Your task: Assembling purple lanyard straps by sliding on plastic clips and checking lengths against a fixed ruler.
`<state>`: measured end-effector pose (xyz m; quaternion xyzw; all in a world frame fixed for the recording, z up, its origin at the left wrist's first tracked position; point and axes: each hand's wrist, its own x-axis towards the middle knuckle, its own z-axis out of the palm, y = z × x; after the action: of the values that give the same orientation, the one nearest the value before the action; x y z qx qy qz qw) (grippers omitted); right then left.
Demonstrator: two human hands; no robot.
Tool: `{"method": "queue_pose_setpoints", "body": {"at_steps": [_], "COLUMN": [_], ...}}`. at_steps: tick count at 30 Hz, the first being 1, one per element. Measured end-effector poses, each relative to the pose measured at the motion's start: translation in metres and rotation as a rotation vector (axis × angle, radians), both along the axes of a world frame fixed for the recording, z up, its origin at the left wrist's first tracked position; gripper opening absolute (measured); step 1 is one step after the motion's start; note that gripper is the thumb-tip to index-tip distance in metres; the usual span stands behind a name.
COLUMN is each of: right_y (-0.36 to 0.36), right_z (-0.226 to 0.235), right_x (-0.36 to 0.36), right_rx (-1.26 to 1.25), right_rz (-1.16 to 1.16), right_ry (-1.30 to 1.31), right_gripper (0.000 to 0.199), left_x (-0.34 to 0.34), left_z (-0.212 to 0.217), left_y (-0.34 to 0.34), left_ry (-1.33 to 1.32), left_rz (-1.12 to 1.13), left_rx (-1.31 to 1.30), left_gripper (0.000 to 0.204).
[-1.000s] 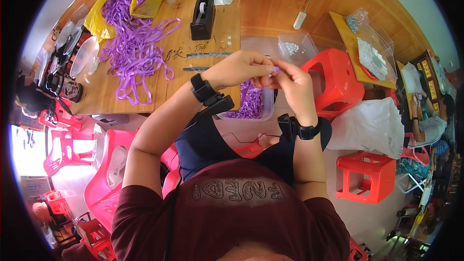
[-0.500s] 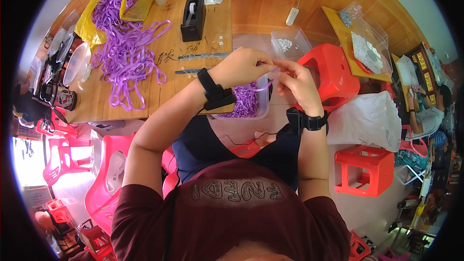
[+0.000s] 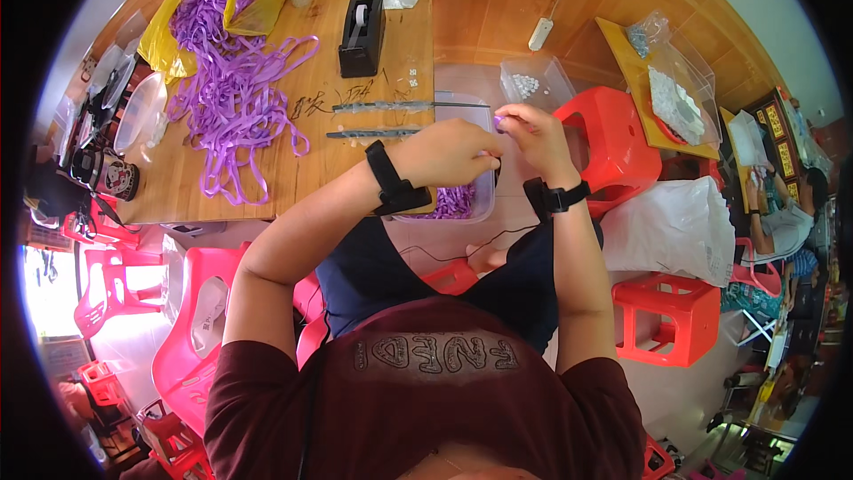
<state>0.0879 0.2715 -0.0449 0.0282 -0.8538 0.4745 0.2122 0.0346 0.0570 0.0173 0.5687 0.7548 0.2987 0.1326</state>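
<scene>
Both hands sit a bit further out over the clear tub [image 3: 480, 200] than a second ago: left hand [image 3: 449, 153] closed up, right hand [image 3: 533, 132] pinching a small purple ribbon piece [image 3: 500, 121]. So the fiddly fingertip work continues, with the big purple ribbon pile [image 3: 233, 89] untouched on the wooden table [image 3: 293, 173] beyond.

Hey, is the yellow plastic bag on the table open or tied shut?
Open: the yellow bag gapes and purple ribbons spill from its mouth across the wooden table.

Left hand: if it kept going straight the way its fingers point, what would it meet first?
Probably the right hand: the left hand points across at it, fingertips nearly meeting around a small purple piece. Depth is unclear.
</scene>
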Motion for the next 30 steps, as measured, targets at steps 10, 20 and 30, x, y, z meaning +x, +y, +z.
{"method": "queue_pose_setpoints", "body": {"at_steps": [10, 20, 30], "right_y": [0.004, -0.041, -0.089], "right_z": [-0.031, -0.078, -0.146], "right_x": [-0.062, -0.068, 0.029], "right_rx": [0.071, -0.351, -0.757], "right_rz": [-0.025, 0.182, 0.177], "right_ry": [0.016, -0.183, -0.723], "right_gripper": [0.014, 0.018, 0.028], "left_x": [-0.048, -0.067, -0.072], "left_z": [0.011, -0.013, -0.026], "left_y": [-0.020, -0.023, -0.027], "left_ry": [-0.038, 0.053, 0.012], "left_rz": [0.166, 0.098, 0.142], "left_rx": [0.032, -0.037, -0.032], "left_gripper": [0.027, 0.037, 0.039]}}
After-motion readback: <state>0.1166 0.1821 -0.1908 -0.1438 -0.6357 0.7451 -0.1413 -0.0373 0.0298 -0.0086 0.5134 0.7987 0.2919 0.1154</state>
